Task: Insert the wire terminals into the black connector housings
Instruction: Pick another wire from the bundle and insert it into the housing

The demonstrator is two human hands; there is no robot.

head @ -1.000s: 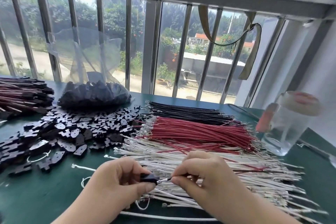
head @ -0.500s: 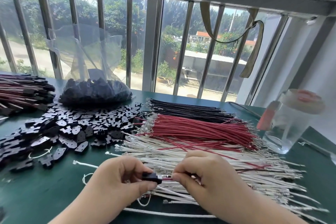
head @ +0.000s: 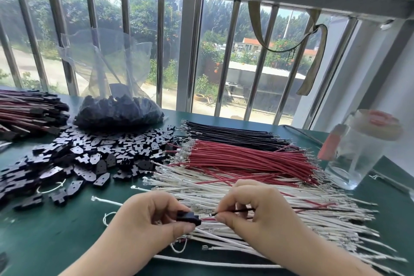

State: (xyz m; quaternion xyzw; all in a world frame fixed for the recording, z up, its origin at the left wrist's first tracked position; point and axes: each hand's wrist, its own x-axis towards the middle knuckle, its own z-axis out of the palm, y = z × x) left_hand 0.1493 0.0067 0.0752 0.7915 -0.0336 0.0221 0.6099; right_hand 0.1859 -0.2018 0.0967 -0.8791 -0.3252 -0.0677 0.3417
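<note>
Left hand (head: 147,222) pinches a small black housing (head: 188,219); right hand (head: 253,210) pinches a thin black wire (head: 235,211) beside it.

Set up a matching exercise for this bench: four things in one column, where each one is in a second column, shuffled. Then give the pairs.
Things
1. black connector housing
2. bundle of black wires
3. clear plastic bag
4. clear cup

Places
A. far right of the table
B. pinched in the left hand
C. by the window bars, behind the loose housings
D. beyond the red wires

Pairs: 1-B, 2-D, 3-C, 4-A
</note>
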